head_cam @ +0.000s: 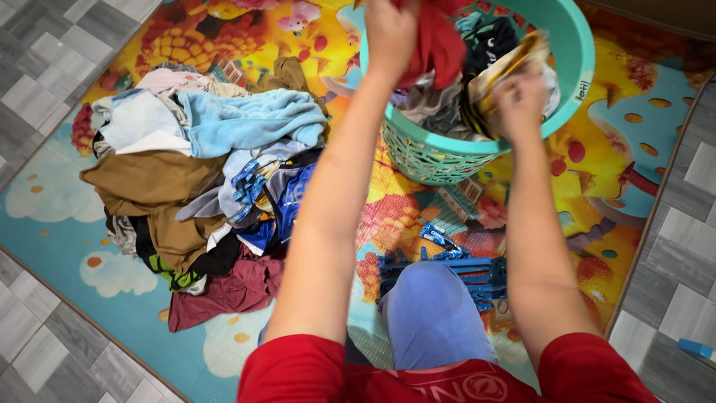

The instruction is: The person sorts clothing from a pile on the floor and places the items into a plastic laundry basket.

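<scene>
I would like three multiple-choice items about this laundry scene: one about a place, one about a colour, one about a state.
1. Where does the pile of clothes lie?
A. on the play mat, to the left of the basket
B. inside the basket
C. on the grey tiles

2. What colour is the laundry basket?
A. brown
B. turquoise green
C. white

3. What is the state of the left hand?
A. open and flat on the mat
B. resting on the knee
C. closed on a red garment over the basket

Answers: 1 A, the heap rests on the colourful mat, left of the basket. 2 B, its lattice wall and rim are turquoise green. 3 C, the fingers grip red cloth above the rim, while the right hand grasps a yellowish garment in the basket.
</scene>
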